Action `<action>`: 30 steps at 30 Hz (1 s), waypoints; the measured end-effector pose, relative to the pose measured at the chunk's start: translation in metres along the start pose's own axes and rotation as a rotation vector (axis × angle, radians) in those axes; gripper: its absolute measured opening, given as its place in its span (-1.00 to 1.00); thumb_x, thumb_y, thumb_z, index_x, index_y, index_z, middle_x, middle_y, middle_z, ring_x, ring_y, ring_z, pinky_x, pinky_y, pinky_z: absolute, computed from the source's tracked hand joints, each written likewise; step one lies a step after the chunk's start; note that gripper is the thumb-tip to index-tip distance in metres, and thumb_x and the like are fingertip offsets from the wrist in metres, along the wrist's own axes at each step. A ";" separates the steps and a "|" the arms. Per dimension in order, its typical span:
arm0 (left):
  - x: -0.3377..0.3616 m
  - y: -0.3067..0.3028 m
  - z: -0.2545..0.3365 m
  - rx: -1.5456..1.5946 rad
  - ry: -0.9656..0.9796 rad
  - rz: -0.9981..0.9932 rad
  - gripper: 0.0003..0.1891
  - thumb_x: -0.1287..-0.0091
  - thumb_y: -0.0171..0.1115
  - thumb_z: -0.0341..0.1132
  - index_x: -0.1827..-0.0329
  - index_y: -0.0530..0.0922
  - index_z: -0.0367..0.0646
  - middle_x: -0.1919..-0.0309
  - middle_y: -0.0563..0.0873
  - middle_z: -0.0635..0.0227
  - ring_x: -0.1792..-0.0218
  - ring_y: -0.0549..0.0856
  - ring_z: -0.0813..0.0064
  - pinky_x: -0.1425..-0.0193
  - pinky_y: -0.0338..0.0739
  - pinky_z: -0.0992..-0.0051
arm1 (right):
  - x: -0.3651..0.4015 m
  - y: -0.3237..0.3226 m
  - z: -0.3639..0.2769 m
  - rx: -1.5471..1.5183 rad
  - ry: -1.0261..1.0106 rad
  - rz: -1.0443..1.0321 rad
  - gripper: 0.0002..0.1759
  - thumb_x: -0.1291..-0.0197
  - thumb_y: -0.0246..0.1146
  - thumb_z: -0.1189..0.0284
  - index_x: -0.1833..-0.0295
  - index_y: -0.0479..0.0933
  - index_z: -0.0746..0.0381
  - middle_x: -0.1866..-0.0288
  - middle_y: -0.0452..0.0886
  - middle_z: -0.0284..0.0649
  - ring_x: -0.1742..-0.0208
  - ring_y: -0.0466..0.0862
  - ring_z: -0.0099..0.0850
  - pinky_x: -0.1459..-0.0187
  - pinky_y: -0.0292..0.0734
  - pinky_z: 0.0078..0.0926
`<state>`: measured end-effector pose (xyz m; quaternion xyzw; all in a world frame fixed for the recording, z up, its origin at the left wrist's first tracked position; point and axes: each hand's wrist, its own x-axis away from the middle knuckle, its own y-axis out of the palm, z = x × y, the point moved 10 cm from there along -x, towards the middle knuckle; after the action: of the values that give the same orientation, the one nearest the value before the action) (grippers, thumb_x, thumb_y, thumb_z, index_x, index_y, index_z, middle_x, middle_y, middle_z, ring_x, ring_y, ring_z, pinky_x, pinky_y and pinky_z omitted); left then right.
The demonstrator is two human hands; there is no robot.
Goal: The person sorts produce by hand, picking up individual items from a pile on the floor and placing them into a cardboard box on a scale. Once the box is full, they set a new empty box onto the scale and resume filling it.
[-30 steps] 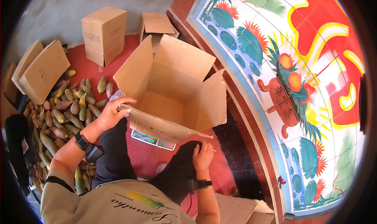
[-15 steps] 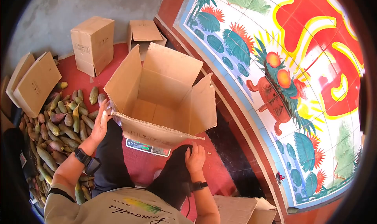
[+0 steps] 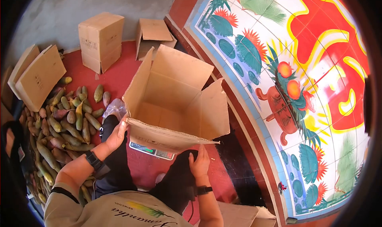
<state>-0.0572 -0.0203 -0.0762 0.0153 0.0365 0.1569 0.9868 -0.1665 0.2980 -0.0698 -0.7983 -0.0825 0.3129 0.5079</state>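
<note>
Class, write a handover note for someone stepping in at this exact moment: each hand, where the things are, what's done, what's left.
Left hand: open, flat against the near left corner of the open cardboard box.
Right hand: open, on the knee just under the box's near flap, holding nothing.
Box: flaps up, empty inside, standing on the scale.
Pile of produce: on the floor to the left, beside a clear plastic bag.
Done: box opened and set on the scale. Left: nothing is in the box yet.

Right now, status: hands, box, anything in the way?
Left hand flat against open cardboard box near corner. Right hand on knee under front flap. Box empty, sitting on scale. Nothing blocking its opening.
</note>
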 end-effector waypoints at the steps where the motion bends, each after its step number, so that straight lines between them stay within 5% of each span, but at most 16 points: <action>1: 0.000 -0.001 -0.006 0.003 -0.006 0.005 -0.16 -0.39 -0.37 0.27 -0.45 -0.06 -0.32 -0.37 0.21 0.11 -0.40 0.16 0.34 -0.40 0.10 0.36 | 0.001 -0.001 0.000 -0.016 0.003 0.005 -0.34 -0.07 0.28 0.32 -0.25 0.27 0.41 -0.18 0.42 0.15 -0.16 0.45 0.05 -0.15 0.37 -0.11; 7: 0.007 0.012 0.013 -0.200 0.204 -0.021 -0.27 -0.43 -0.31 0.11 -0.39 0.03 -0.41 -0.28 0.31 -0.03 -0.35 0.26 0.16 -0.40 0.07 0.38 | -0.004 -0.006 -0.002 -0.041 -0.005 0.004 -0.34 -0.06 0.27 0.39 -0.24 0.24 0.47 -0.15 0.41 0.22 -0.16 0.43 0.10 -0.17 0.35 -0.12; 15: 0.007 -0.004 0.017 -0.164 0.219 -0.029 -0.35 -0.45 -0.24 0.04 -0.37 0.11 -0.37 -0.21 0.41 0.02 -0.28 0.36 0.22 -0.35 0.18 0.36 | 0.002 -0.006 0.003 0.013 0.020 0.012 -0.36 -0.05 0.25 0.44 -0.24 0.25 0.45 -0.13 0.43 0.17 -0.14 0.44 0.06 -0.18 0.33 -0.14; 19: 0.027 -0.063 0.019 -0.236 0.196 0.181 -0.43 -0.48 -0.23 0.00 -0.34 0.21 -0.29 -0.20 0.43 0.15 -0.20 0.47 0.29 -0.21 0.35 0.37 | 0.002 -0.015 -0.004 -0.001 -0.023 0.041 -0.45 -0.07 0.19 0.51 -0.21 0.29 0.42 -0.16 0.42 0.13 -0.17 0.42 0.05 -0.21 0.30 -0.14; 21: 0.043 -0.104 0.014 -0.130 0.111 0.305 -0.45 -0.47 -0.20 0.02 -0.26 0.31 -0.29 -0.12 0.51 0.21 -0.16 0.49 0.35 -0.18 0.36 0.39 | 0.004 -0.017 -0.001 0.010 -0.063 0.088 -0.51 -0.08 0.18 0.53 -0.16 0.33 0.43 -0.13 0.44 0.11 -0.15 0.44 0.04 -0.19 0.32 -0.14; 25: 0.103 -0.197 -0.045 -0.469 -0.149 0.602 -0.58 -0.46 -0.09 -0.09 -0.06 0.49 -0.30 0.11 0.63 0.23 0.05 0.58 0.40 0.00 0.44 0.44 | 0.006 -0.019 -0.004 -0.039 -0.108 0.079 -0.58 -0.10 0.14 0.54 -0.11 0.37 0.44 -0.06 0.47 0.11 -0.10 0.47 0.05 -0.16 0.36 -0.16; 26: 0.122 -0.215 -0.051 -0.592 -0.113 0.686 -0.63 -0.40 0.03 -0.14 0.05 0.54 -0.34 0.24 0.64 0.10 0.16 0.62 0.29 0.05 0.47 0.42 | 0.006 -0.019 -0.001 -0.059 -0.065 0.072 -0.59 -0.11 0.13 0.54 -0.10 0.37 0.45 -0.04 0.48 0.10 -0.09 0.48 0.05 -0.15 0.37 -0.17; 30: 0.208 -0.267 -0.124 -0.628 -0.507 0.806 -0.65 -0.32 0.10 -0.13 0.10 0.58 -0.27 0.23 0.66 0.00 0.16 0.64 0.07 0.04 0.49 0.29 | 0.005 -0.025 -0.004 -0.028 -0.058 0.069 -0.63 -0.15 0.10 0.54 -0.08 0.39 0.45 0.02 0.49 0.10 -0.01 0.52 0.02 -0.07 0.42 -0.21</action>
<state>0.2127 -0.2072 -0.2245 -0.2289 -0.2585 0.5158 0.7841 -0.1552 0.3092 -0.0490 -0.7983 -0.0738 0.3521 0.4830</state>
